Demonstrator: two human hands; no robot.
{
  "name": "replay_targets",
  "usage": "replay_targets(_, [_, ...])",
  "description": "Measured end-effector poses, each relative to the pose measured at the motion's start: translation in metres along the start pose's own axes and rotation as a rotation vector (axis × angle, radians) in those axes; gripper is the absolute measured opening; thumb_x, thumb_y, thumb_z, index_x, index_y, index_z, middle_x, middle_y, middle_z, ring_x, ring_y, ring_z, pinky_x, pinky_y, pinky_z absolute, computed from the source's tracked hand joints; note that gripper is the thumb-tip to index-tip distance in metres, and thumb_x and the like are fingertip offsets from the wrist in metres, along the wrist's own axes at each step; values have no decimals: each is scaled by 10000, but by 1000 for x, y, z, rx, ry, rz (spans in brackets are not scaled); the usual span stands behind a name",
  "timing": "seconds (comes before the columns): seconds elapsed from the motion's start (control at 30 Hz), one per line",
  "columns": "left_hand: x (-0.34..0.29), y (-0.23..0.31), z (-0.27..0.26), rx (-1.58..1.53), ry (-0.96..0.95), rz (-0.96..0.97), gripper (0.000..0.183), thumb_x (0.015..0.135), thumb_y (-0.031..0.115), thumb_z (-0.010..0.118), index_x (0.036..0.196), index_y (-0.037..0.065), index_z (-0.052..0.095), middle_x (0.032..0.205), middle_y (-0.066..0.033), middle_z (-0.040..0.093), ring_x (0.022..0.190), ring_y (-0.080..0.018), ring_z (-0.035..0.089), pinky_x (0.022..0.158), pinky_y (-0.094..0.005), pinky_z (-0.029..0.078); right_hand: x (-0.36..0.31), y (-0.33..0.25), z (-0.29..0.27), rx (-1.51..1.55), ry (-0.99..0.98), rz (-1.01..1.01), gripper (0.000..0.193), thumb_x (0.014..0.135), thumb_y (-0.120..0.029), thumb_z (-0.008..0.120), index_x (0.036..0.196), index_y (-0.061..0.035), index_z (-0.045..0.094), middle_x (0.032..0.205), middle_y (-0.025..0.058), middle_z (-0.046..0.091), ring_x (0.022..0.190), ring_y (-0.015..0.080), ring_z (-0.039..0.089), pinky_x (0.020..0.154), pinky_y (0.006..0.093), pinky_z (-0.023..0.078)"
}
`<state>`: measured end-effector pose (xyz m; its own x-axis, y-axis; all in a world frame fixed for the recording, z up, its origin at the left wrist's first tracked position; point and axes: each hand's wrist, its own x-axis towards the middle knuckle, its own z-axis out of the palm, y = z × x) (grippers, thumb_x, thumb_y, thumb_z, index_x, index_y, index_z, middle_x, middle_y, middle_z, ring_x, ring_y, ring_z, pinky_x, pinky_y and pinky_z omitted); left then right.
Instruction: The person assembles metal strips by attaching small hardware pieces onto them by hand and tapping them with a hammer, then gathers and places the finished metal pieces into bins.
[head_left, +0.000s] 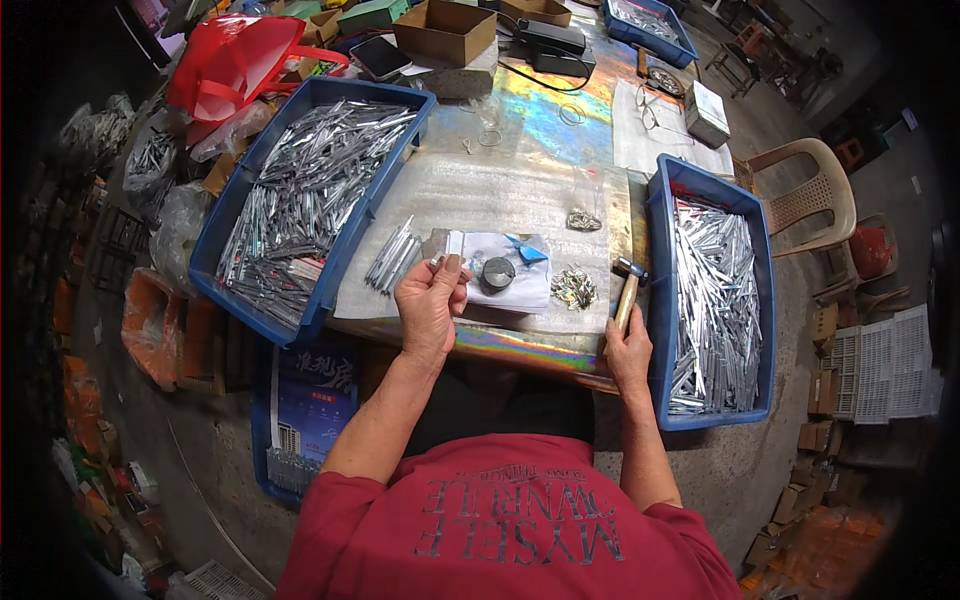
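Observation:
My left hand (430,305) is closed in a pinch over the near edge of the work mat, with a small pale piece at the fingertips that I cannot make out. Just right of it, a round dark metal block (497,275) stands on a paper-covered slab (525,296), beside a blue scrap (527,251). My right hand (628,355) grips the wooden handle of a hammer (627,295), its head pointing away from me. Between the slab and the hammer lies a heap of small metal parts (573,288). Left of my left hand, slim metal strips (395,258) lie in a bundle.
Blue trays full of metal strips flank the mat, one at left (422,110) and one at right (664,300). Farther back are a small parts bag (583,219), a cardboard box (447,35), a phone (380,58) and a red bag (230,70). A plastic chair (815,185) stands at right.

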<state>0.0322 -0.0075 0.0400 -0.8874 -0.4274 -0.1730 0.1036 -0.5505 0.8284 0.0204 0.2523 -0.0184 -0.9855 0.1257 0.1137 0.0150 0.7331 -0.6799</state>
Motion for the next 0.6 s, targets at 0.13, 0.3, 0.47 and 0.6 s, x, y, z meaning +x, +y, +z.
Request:
replay_targets(0.13, [-5, 0, -1, -58, 0, -15, 119, 772, 119, 570, 727, 15, 534, 634, -56, 553, 443, -44, 428, 366, -160, 312, 1, 1, 0, 8, -50, 31, 470, 739, -221, 513, 1121, 15, 375, 851, 247, 520, 798, 389, 510, 683, 427, 404])
replay_targets(0.3, [-10, 1, 0, -66, 16, -22, 120, 770, 116, 572, 725, 12, 532, 633, -57, 552, 443, -45, 430, 366, -162, 312, 0, 1, 0, 7, -35, 2, 468, 739, -223, 512, 1119, 15, 377, 845, 248, 520, 789, 389, 511, 678, 429, 403])
replay_targets(0.47, [-12, 0, -3, -71, 13, -26, 87, 764, 108, 578, 752, 33, 536, 647, -70, 548, 453, -61, 447, 375, -167, 325, 1, 1, -1, 2, -41, -15, 466, 739, -224, 512, 1117, 15, 379, 838, 249, 522, 784, 389, 513, 672, 427, 406])
replay_targets(0.6, [-13, 0, -1, -88, 28, -23, 118, 758, 110, 586, 742, 8, 529, 635, -53, 550, 442, -45, 429, 369, -163, 315, 0, 2, 0, -27, -28, -23, 466, 741, -226, 511, 1117, 16, 380, 833, 252, 526, 780, 390, 517, 667, 426, 411])
